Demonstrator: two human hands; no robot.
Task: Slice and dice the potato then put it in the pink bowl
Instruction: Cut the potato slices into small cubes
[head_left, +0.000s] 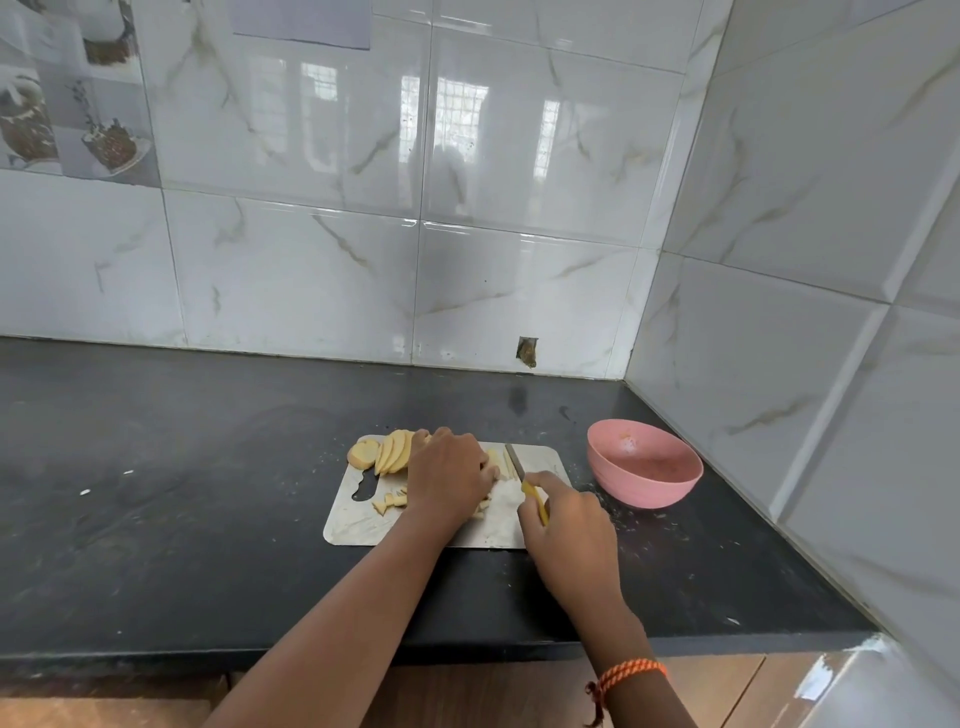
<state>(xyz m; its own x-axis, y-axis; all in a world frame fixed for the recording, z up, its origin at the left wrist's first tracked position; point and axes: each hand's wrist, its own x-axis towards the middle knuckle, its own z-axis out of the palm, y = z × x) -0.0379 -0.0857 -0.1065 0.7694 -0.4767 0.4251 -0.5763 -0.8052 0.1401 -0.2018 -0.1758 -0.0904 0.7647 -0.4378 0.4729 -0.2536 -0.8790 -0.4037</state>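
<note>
Left hand (451, 475) flat, pinning slices (394, 451) on board (353, 525) — right hand's (569, 525) fingers wrapped round knife (524, 480), bowl (644, 462) waiting near.

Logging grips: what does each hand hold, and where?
Right hand grips the knife by its yellow handle. Left hand rests on potato slices, fingers hidden.
</note>
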